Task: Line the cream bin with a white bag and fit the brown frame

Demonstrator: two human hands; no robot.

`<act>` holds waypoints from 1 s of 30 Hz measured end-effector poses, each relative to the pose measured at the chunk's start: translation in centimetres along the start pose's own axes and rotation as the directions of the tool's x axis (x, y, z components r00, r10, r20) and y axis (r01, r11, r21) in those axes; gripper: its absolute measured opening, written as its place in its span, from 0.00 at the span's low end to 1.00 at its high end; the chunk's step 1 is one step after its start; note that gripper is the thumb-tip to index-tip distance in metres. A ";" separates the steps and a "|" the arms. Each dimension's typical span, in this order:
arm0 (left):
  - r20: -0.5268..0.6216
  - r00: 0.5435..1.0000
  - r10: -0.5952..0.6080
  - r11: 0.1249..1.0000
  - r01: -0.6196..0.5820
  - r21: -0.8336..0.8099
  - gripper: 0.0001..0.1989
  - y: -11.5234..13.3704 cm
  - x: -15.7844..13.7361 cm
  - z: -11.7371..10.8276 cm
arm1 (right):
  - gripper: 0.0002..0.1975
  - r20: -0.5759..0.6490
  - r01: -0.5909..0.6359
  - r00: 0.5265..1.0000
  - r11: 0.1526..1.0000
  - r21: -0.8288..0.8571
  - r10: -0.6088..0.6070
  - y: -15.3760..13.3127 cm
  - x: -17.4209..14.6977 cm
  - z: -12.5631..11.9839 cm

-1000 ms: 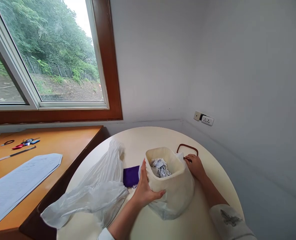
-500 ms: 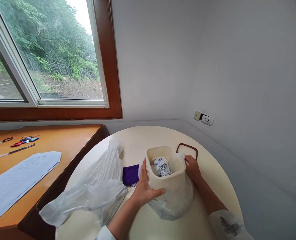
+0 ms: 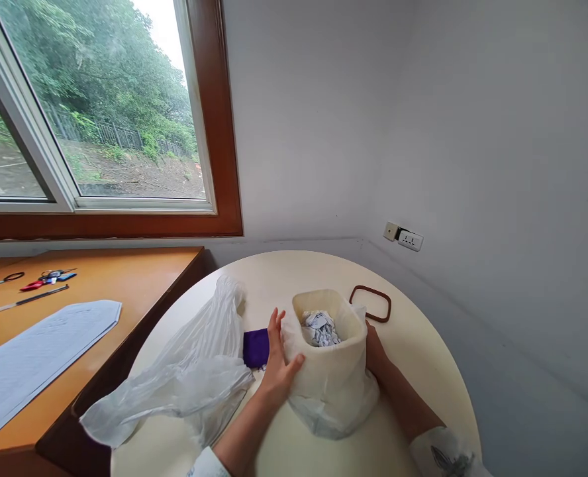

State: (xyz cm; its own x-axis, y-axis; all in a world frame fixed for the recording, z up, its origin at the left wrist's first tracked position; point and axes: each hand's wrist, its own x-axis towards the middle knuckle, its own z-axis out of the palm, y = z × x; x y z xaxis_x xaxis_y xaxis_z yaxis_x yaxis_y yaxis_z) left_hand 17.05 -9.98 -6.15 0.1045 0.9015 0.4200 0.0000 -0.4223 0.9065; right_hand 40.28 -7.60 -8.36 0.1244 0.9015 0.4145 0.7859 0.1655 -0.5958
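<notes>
A small cream bin (image 3: 341, 348) stands upright on the table, with a translucent white plastic bag (image 3: 334, 417) bunched around its outside. Crumpled printed paper (image 3: 321, 329) lies inside it. My left hand (image 3: 277, 368) is at the bin's left side, fingers stretched up and apart, thumb against the bag. On the opposite side, my right hand (image 3: 376, 351) rests by the bag just below the rim; its fingers are hidden behind the bin and bag. Behind the bin lies a brown rounded-rectangular frame (image 3: 389, 308).
Left of the bin, another white plastic bag (image 3: 195, 371) sprawls over the round table (image 3: 294, 265). A purple packet (image 3: 255, 348) sits between them. The wooden desk (image 3: 149, 265) holds papers (image 3: 50, 358), a pen (image 3: 28, 300) and keys (image 3: 50, 277). A socket (image 3: 410, 240) is on the wall.
My left hand has shifted left, off the bin's rim, its fingers spreading. My right hand has slid lower and slightly left, its fingers now behind the bin. The brown frame shows more fully.
</notes>
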 end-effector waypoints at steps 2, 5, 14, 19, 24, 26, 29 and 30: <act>-0.072 0.997 0.026 0.999 -0.028 -0.031 0.37 0.3 0.0 -0.2 | 0.09 -0.004 -0.005 1.000 1.000 -0.008 0.005 0.0 -0.1 0.0; -0.230 0.973 -0.017 1.000 0.013 -0.017 0.25 0.3 0.1 -0.4 | 0.09 -0.021 -0.023 1.000 0.999 -0.040 0.022 0.1 -0.1 -0.1; -0.160 0.987 -0.012 0.822 0.101 0.560 0.19 -1.4 0.5 -0.3 | 0.06 -0.015 -0.080 0.997 0.997 0.023 0.081 0.3 -0.2 0.0; -0.054 0.994 -0.099 0.487 0.095 0.868 0.23 -0.9 0.4 -0.4 | 0.04 -0.004 -0.114 0.993 0.973 0.199 0.117 0.5 0.0 0.1; -0.020 0.982 -0.187 0.277 0.072 0.958 0.24 -0.8 0.4 -0.6 | 0.05 -0.006 -0.135 0.990 0.950 0.281 0.143 0.5 0.2 0.0; 0.012 0.979 -0.203 0.256 0.041 0.966 0.22 -0.7 0.4 -0.6 | 0.06 -0.018 -0.146 0.987 0.941 0.305 0.159 0.3 0.3 -0.1; 0.054 0.975 -0.216 0.281 0.009 0.960 0.16 -0.2 0.5 -0.6 | 0.07 -0.031 -0.161 0.983 0.929 0.334 0.181 -0.2 0.3 -0.3; 0.065 0.973 -0.223 0.294 0.003 0.956 0.14 0.0 0.5 -0.6 | 0.07 -0.033 -0.165 0.982 0.925 0.344 0.187 -0.3 0.3 -0.4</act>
State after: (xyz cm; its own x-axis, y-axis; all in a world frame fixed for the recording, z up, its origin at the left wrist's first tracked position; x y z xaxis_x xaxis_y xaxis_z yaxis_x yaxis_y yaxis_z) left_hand 16.47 -9.41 -5.92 0.1663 0.9648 0.2039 0.9508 -0.2117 0.2262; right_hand 40.27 -7.52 -7.77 0.2890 0.9030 0.3180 0.4981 0.1419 -0.8555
